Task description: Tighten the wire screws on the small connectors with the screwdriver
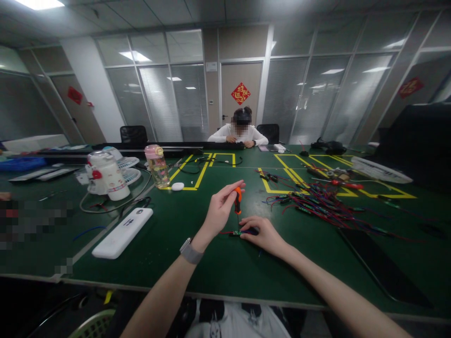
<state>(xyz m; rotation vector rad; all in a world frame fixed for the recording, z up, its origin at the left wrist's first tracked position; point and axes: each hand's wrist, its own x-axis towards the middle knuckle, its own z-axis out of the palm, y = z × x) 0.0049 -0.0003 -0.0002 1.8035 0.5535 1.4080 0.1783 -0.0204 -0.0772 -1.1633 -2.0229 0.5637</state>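
Circuit board (236, 233), small and green, lies on the green table (158, 270) in the head view, where our right hand (264, 233) has thumb and fingertips nearly closed at its right end. With our left hand (222, 204), fingers fairly straight, we hold 1 orange-and-black screwdriver (238, 205) upright above it, left of the tangled wired boards (317, 203).

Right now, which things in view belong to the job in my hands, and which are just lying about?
In the job:
orange-and-black screwdriver, in the left hand
small green circuit board, under its tip, at the right hand
probably the heap of wired boards

Apparently just lying about:
white oblong device
pink-lidded bottle
small white case
flat black slab
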